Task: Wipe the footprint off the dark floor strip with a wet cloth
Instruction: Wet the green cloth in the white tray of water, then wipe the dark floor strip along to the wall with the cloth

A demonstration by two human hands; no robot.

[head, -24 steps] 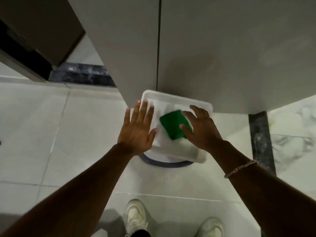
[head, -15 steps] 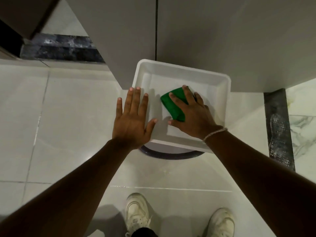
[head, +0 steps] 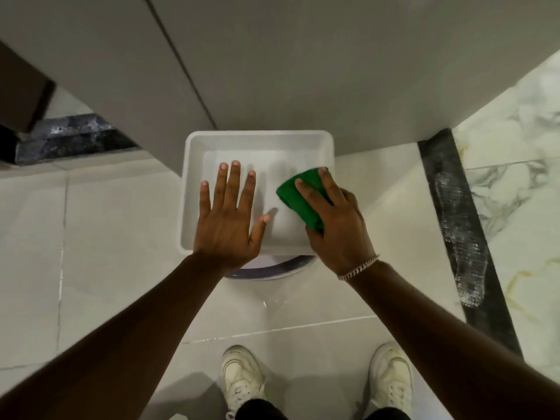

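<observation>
Seen from the head camera, a person stands over a white tray perched on a round, dark-rimmed stand, the right hand now closed around a folded green cloth at the tray's right edge, fingers draped over its top and thumb tucked beneath. Half a second ago that hand was pressing the cloth flat nearer the tray's middle; since then the cloth has been drawn to the right and gathered up into a grip, which suggests the wetting is done and the carry toward the stain is about to start. The left hand is empty, fingers spread, palm hovering over the tray's left half; earlier it lay further left, over the rim. The cloth looks dense and deep green, folded into a compact wad; whether it is dripping cannot be told. The footprint shows as a pale, patterned sole mark, untouched, on the dark floor strip that runs diagonally at the right, well apart from the tray. Two white shoes stand on the light tiles below.
</observation>
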